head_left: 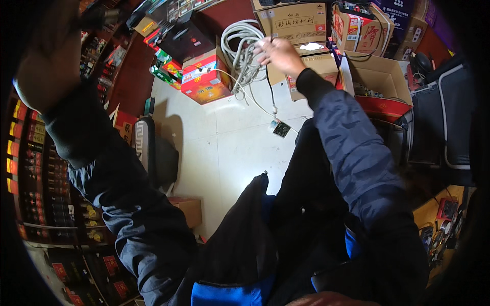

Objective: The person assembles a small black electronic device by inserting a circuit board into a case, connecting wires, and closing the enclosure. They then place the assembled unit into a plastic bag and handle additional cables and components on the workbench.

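My right hand (282, 55) reaches out at the upper middle, its fingers curled onto a thick bundle of white cable (237, 33). Loops of the cable hang below and left of the fingers, beside a red carton. From the bundle a thinner strand trails across the floor to a small connector and a dark printed card (279, 128). At the far upper left my left hand (47, 61) is raised close to the camera, in front of the shelves. Shadow and the picture's edge hide its fingers, so whether it holds anything does not show.
Red carton (206, 84) and brown carton (293, 23) stand at the back. An open cardboard box (380, 76) lies right, near a dark folding chair (454, 117). Shelves of packages (35, 153) line the left; a dark chair back (158, 153) stands beside them.
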A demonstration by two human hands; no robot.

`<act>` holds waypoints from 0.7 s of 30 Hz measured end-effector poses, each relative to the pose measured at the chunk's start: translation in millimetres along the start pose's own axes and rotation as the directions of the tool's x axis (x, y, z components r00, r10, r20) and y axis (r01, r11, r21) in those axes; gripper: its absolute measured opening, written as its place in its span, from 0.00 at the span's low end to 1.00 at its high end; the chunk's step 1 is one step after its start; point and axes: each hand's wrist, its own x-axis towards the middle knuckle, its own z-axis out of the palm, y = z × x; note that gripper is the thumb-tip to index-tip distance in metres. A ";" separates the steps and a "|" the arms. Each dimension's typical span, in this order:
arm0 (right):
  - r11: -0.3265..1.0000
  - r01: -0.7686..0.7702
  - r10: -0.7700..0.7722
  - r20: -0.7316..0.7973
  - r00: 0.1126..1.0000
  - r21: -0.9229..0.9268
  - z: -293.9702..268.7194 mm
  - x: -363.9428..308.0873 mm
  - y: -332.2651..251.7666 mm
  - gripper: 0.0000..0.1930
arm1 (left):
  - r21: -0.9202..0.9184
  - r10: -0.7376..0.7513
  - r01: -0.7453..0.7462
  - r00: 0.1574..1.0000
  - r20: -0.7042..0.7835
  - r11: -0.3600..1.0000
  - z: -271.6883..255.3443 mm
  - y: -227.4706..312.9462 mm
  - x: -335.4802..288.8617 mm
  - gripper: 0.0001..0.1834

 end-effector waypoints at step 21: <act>0.953 0.182 -0.231 -0.191 0.954 -0.241 -283.1 -59.6 -207.2 0.13 | -0.726 -0.500 0.267 0.858 -0.121 0.634 49.4 -307.8 -59.5 0.15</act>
